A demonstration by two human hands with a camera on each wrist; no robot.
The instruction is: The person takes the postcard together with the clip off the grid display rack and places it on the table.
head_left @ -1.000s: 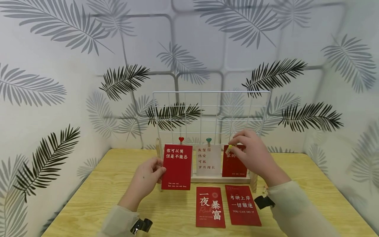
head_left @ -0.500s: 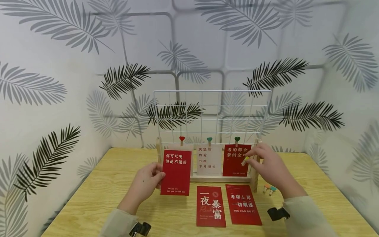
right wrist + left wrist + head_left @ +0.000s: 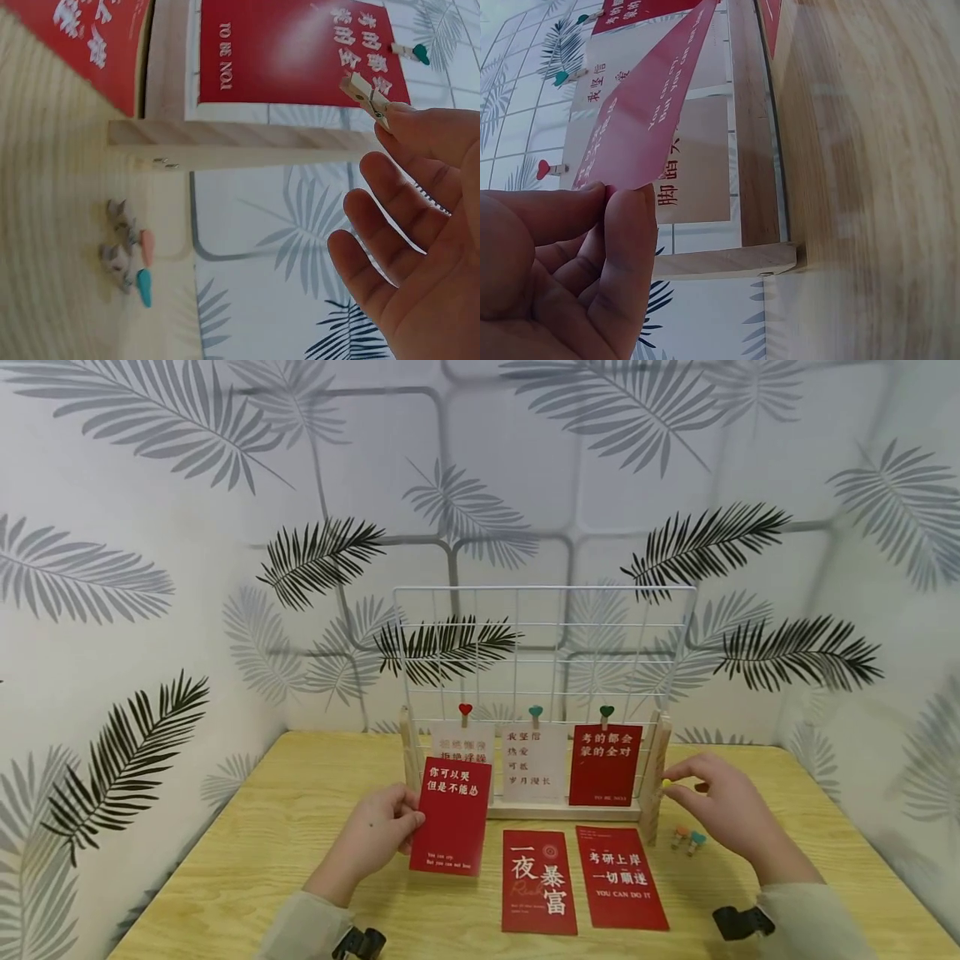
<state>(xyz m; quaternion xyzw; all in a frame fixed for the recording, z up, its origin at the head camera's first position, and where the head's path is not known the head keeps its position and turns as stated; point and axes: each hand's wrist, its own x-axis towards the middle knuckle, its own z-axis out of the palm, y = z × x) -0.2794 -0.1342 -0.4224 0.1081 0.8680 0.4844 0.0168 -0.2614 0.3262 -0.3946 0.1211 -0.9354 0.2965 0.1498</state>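
My left hand (image 3: 381, 827) pinches a red card (image 3: 452, 822) by its left edge, in front of the rack's left side. Between thumb and forefinger, my right hand (image 3: 723, 806) holds a small wooden clothespin (image 3: 367, 97) with a yellow top, just right of the rack. The white wire grid rack (image 3: 545, 587) stands on a wooden base. Clipped along it are a white card (image 3: 462, 735) by a red heart clothespin (image 3: 465, 710), a second white card (image 3: 534, 764) by a teal one, and a red card (image 3: 606, 768) by a dark green one. The held card partly covers the left white card.
Two red cards lie on the wooden table (image 3: 247, 827) before the rack: one on the left (image 3: 538, 885) and a slanted one on the right (image 3: 621, 881). An orange clothespin (image 3: 680, 837) and a teal clothespin (image 3: 696, 842) lie near the rack's right post (image 3: 654, 777). A patterned wall stands behind.
My right hand has moved right and down from the right red card, carrying the yellow clothespin and uncovering the dark green one. My left hand has lowered its card, showing more of the white card behind.
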